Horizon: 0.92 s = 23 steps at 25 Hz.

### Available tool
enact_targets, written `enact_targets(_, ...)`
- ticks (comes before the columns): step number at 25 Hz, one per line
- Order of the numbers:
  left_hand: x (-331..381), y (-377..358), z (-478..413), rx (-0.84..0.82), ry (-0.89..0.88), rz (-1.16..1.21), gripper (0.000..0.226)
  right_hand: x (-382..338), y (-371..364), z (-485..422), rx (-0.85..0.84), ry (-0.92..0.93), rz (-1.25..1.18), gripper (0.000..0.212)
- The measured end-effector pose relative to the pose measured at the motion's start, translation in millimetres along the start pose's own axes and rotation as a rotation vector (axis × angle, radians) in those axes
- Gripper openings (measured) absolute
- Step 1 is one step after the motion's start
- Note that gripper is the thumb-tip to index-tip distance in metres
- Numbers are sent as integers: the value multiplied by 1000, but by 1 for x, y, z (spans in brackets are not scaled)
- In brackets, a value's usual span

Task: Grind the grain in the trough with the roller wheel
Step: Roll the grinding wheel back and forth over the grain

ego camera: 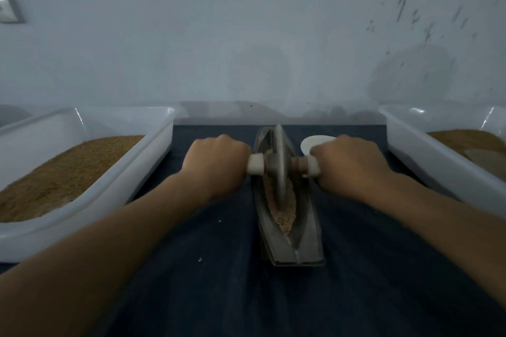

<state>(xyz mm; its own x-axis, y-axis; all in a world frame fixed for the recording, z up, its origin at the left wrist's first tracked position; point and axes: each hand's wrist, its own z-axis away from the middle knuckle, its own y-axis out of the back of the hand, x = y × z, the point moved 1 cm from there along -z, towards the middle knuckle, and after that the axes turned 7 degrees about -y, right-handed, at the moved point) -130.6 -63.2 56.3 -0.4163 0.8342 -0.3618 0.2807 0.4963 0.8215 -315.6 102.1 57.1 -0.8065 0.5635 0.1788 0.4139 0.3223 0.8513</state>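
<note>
A boat-shaped metal trough (302, 241) lies lengthways on the dark cloth at the middle. Brownish ground grain (284, 215) fills its groove. A grey roller wheel (279, 164) stands upright in the groove, toward the trough's far half. Its axle has pale handles on both sides. My left hand (216, 161) grips the left handle (255, 163), fingers curled round it. My right hand (349, 163) grips the right handle (312, 165) the same way. Both forearms reach in from the bottom corners.
A white tub (131, 189) holding brown grain sits at the left. Another white tub (427, 150) with grain stands at the right. A small white dish (312, 142) lies behind my right hand. A pale wall rises just beyond the table.
</note>
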Motion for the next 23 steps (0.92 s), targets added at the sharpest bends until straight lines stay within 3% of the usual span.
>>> enact_targets(2,2,10,21,130,-60,-65,44,5,3,29,160,59,58,32)
enact_targets(4,1,6,14,117,-32,-80,43,4,6,21,198,51,92,33)
enact_targets(7,2,-7,-20,-39,103,-30,6,-10,0,-23,-36,-62,-10,22)
enact_targets(10,-2,-4,-39,-123,147,42,14,-12,-4,-47,-122,-64,-25,28)
enact_targets(12,1,1,-16,-100,80,23,7,-4,-5,-23,-31,-17,-1,23)
enact_targets(15,6,9,18,71,-30,-54,29,6,-2,21,168,56,24,31)
enact_targets(17,5,6,15,110,-19,-81,30,5,-6,21,173,20,36,31)
enact_targets(20,5,-5,-18,12,104,-52,13,-12,-8,-16,19,-109,-11,15)
enact_targets(23,2,-3,-32,-44,134,-2,11,-16,-4,-34,-106,-139,-39,12)
